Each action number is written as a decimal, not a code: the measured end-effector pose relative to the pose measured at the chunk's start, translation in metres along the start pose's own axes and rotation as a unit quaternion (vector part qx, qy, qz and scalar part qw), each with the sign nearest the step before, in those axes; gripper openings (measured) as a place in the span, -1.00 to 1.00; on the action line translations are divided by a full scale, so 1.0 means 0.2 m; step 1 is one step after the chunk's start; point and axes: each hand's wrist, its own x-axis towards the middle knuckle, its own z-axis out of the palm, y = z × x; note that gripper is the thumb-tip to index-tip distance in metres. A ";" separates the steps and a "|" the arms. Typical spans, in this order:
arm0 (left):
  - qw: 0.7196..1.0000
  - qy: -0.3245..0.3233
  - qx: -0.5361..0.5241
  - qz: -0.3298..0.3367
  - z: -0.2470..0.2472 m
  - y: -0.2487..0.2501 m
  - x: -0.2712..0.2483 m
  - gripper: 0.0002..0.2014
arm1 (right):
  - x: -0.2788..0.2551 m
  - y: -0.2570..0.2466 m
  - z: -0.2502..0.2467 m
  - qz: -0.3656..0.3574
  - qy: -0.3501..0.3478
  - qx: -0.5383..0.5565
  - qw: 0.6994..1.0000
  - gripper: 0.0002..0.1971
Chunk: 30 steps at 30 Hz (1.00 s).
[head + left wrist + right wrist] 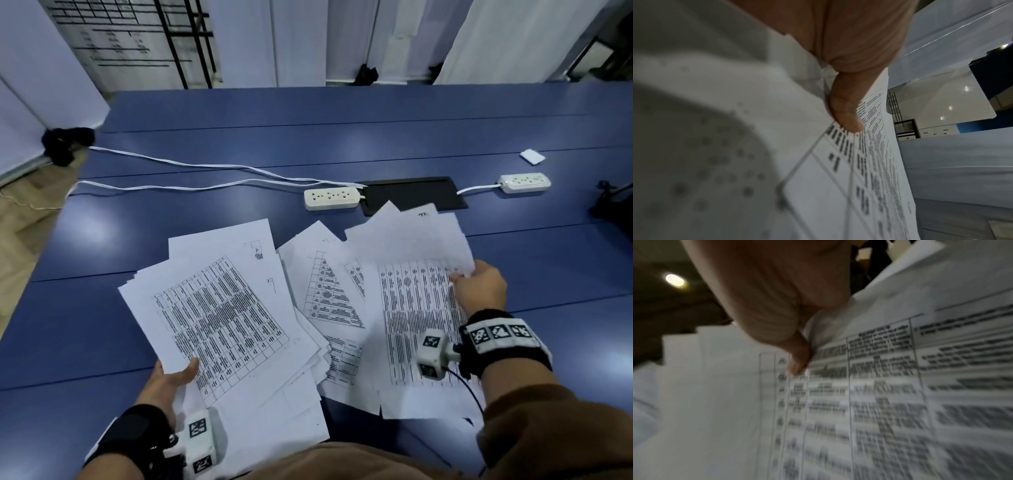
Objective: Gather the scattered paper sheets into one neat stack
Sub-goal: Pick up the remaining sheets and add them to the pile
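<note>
Head cam looks down on a blue table (342,113) with printed paper sheets spread across the near half in two loose bunches. No boxes or trays anywhere, so nothing is sitting inside anything; the closest thing to a holder is a flat black panel (414,193) set in the tabletop, and the far corners of the right bunch overlap its near edge.

Left hand (171,380) has its thumb on top of the left bunch (219,318) at the near corner, with the other fingers out of sight under the paper, so it's pinching that fanned pile. The left wrist view backs this up: thumb (846,116) pressed flat on a printed table, everything else too blurry to read.

Right hand (479,287) is curled round the right edge of the right bunch (418,308), gripping several sheets at once. In the right wrist view the thumb (799,360) sits on a gridded page, smeared with motion blur.

A few more sheets (329,291) lie between the two bunches, partly buried by both. Can't count the pages, and the text is unreadable.

Two white power strips (331,198) (524,181) with cables lie beyond the paper, one on each side of the panel, and a small white card (532,157) further back.
</note>
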 end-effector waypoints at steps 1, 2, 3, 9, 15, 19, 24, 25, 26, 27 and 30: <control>1.000 0.003 0.003 0.002 0.00 0.00 0.00 -0.51 | 0.04 -0.03 -0.02 -0.017 -0.017 0.003 1.000 -0.74; 1.000 0.007 0.008 0.004 0.00 0.00 0.01 -0.52 | 0.07 -0.07 -0.04 -0.040 -0.041 0.003 0.998 -0.72; 1.000 0.009 0.015 0.011 0.00 0.01 0.00 -0.51 | 0.11 -0.11 -0.04 -0.063 -0.071 -0.006 0.995 -0.71; 0.999 0.022 0.032 0.008 -0.07 0.03 0.02 -0.38 | 0.11 -0.31 0.16 -0.168 -0.223 -0.204 0.939 -0.89; 0.998 0.046 0.041 0.009 -0.13 0.04 0.01 -0.43 | 0.04 -0.39 0.36 -0.209 -0.242 -0.279 0.906 -0.75; 0.998 0.042 0.041 0.023 -0.13 0.04 0.02 -0.35 | 0.04 -0.48 0.28 -0.220 -0.144 -0.230 0.937 -0.75; 0.995 0.030 0.058 0.070 -0.10 0.02 0.05 -0.27 | 0.06 -0.66 0.08 -0.269 -0.137 -0.137 0.943 -0.85; 0.994 0.029 0.062 0.081 -0.09 0.02 0.05 -0.29 | 0.05 -0.68 0.07 -0.281 -0.132 -0.122 0.943 -0.88; 0.993 0.026 0.064 0.092 -0.08 0.03 0.04 -0.31 | 0.05 -0.70 0.06 -0.293 -0.122 -0.108 0.942 -0.90; 0.993 0.026 0.060 0.102 -0.07 0.03 0.04 -0.33 | 0.04 -0.72 0.05 -0.299 -0.113 -0.086 0.944 -0.89; 0.991 0.024 0.051 0.123 -0.04 0.04 0.02 -0.37 | 0.00 -0.74 0.03 -0.298 -0.069 0.005 0.952 -0.84</control>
